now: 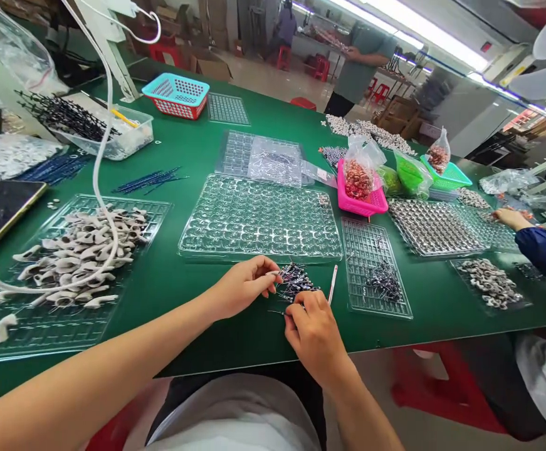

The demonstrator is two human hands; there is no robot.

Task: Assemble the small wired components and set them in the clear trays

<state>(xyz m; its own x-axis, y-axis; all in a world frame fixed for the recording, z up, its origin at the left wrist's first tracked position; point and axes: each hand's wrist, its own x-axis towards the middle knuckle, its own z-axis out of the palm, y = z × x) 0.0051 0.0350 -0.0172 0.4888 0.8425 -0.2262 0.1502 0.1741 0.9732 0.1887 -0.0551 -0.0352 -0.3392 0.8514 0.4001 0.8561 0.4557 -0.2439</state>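
Observation:
In front of me on the green table lies a small pile of dark components with thin wire leads [295, 280]. My left hand [247, 288] is at the pile's left edge, thumb and forefinger pinched together; what is between them is too small to name. On the near side, my right hand [314, 326] has its fingers curled down against the pile, and its fingertips are partly hidden. A transparent moulded tray [258, 219] lies just beyond both hands, with a few small pieces in its far right corner. Right of the pile is a thin white stick [333, 285].
At left, pale curved parts [84, 250] are heaped on a tray, crossed by a white hose [98, 163]. To the right are a tray of loose components [378, 269], a pink basket [362, 199] and a filled tray [437, 225]. A co-worker's hand [512, 218] reaches in at far right.

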